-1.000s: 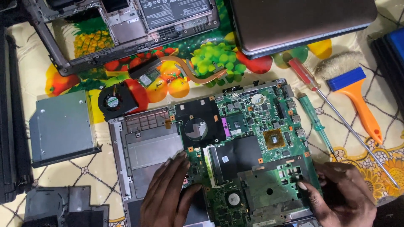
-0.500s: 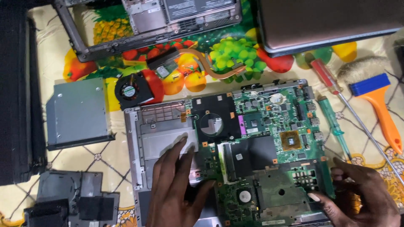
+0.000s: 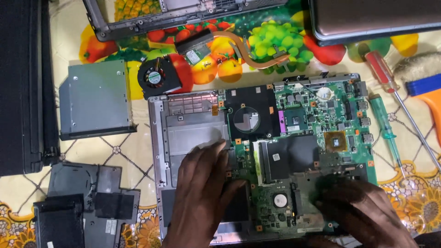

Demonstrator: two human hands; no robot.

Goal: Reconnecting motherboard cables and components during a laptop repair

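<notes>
1. Left hand (image 3: 202,193) laid flat, palm down, fingers spread and pointing up-frame, fingertips on the left edge of the green laptop motherboard (image 3: 303,147) where it meets the grey laptop base shell (image 3: 183,138); not clenched, gripping nothing.
2. Right hand (image 3: 363,211) lowered over the board's lower right corner, knuckles up, fingers curled at the board's edge; cannot tell whether closed around it.
3. Motherboard lying flat, component side up, long axis running left to right across the frame, seated in the right part of the shell, connector ports along its right edge.
4. Above the board, resting apart from it: a black cooling fan (image 3: 158,78) and a copper heat pipe (image 3: 248,53).
5. To the right, close together: a red-handled screwdriver (image 3: 383,69) and a green-handled screwdriver (image 3: 383,121), shafts angled down-frame; an orange brush (image 3: 425,87) at the frame edge.
6. To the left: a grey optical drive (image 3: 96,98); lower left, black plastic covers (image 3: 87,202).
7. Counter covered with a fruit-print tablecloth (image 3: 275,41); parts of other laptop housings along the top edge.
</notes>
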